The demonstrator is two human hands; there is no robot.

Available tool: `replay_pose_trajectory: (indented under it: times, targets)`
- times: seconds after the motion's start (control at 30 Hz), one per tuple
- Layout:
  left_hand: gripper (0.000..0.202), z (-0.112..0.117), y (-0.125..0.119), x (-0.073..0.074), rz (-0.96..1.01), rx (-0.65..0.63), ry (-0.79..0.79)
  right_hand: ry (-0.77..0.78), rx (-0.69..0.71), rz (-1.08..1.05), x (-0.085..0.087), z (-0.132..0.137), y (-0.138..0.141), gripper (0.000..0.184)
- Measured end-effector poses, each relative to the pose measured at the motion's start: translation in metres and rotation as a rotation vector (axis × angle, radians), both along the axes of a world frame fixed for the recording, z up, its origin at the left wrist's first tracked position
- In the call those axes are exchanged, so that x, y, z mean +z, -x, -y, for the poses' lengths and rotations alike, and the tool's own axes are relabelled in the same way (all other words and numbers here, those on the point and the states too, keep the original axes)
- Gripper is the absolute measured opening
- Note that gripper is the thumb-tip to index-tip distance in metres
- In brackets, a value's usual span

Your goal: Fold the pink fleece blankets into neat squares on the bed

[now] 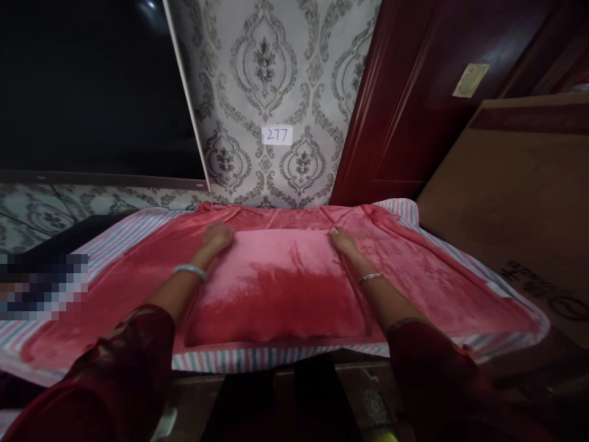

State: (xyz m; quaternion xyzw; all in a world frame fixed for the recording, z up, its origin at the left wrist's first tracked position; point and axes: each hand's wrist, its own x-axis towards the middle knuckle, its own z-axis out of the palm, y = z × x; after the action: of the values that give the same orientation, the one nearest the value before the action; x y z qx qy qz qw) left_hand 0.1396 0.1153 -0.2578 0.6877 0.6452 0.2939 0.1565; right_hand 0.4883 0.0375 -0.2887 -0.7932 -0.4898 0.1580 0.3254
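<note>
A red plush blanket [427, 282] is spread out in front of me, with a paler, rectangular section [280, 294] lying flat in its middle. My left hand [218, 237] is at the far left corner of that section, fingers curled in on the fabric and slightly blurred. At the opposite far corner, my right hand [343, 240] has its fingers closed on the plush edge. Brushed nap makes the section light pink at the far side and deep red nearer me. Beneath the blanket lies a striped cloth [230, 361], showing along the front and sides.
A large dark screen [92, 92] stands at the back left against patterned wallpaper [264, 67] bearing a paper label "277" [277, 135]. To the right are a dark red wooden panel [396, 123] and a big cardboard box [510, 184] close beside the blanket.
</note>
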Motion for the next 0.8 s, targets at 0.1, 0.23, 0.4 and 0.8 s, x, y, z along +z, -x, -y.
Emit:
replay_pose_trajectory:
  times: [0.1,0.23,0.4,0.8]
  targets:
    - [0.050,0.012,-0.056,0.001,-0.136,-0.195,-0.050,-0.030,0.077,0.085,0.010,-0.013,0.038,0.048]
    - [0.059,0.039,-0.108,-0.033,-0.377,-0.410,-0.090,-0.004,0.235,0.390,-0.012,-0.009,0.085,0.048]
    - [0.064,0.048,-0.106,-0.068,-0.575,-0.436,-0.118,-0.020,0.209,0.517,-0.043,0.000,0.095,0.050]
    - [0.069,0.042,-0.096,-0.059,-0.603,-0.370,-0.070,-0.021,0.207,0.512,-0.043,-0.001,0.093,0.050]
